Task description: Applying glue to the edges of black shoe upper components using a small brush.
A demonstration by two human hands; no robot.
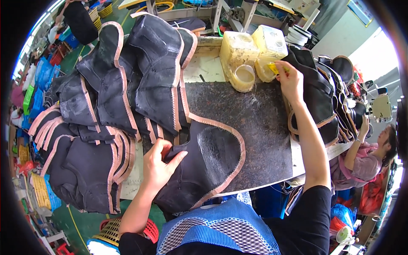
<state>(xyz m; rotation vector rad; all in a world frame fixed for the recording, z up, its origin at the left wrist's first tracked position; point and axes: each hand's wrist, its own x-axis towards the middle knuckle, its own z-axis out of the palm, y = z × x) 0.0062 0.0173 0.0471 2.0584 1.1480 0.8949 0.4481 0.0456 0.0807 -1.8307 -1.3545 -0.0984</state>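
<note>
My left hand (159, 165) pinches the edge of a black shoe upper (214, 148) between thumb and fingers. The piece has a pinkish, zigzag-edged border and a whitish, shiny smear on its face; it lies at the table's near edge. Farther off on the right, my right hand (290, 80) is closed on a small yellow-handled tool (272, 68). The tool is over the mouth of the right-hand yellowish plastic jug (270, 40), and its working end is hidden. Beside that stands a second cut-open jug (239, 46) crusted with residue.
Overlapping black uppers (153, 80) with whitish smears cover the table's left side, near a folded pile (87, 170). Another stack (314, 97) lies at right. A dark speckled board (255, 127) covers the middle. A person (359, 161) works by a machine at far right.
</note>
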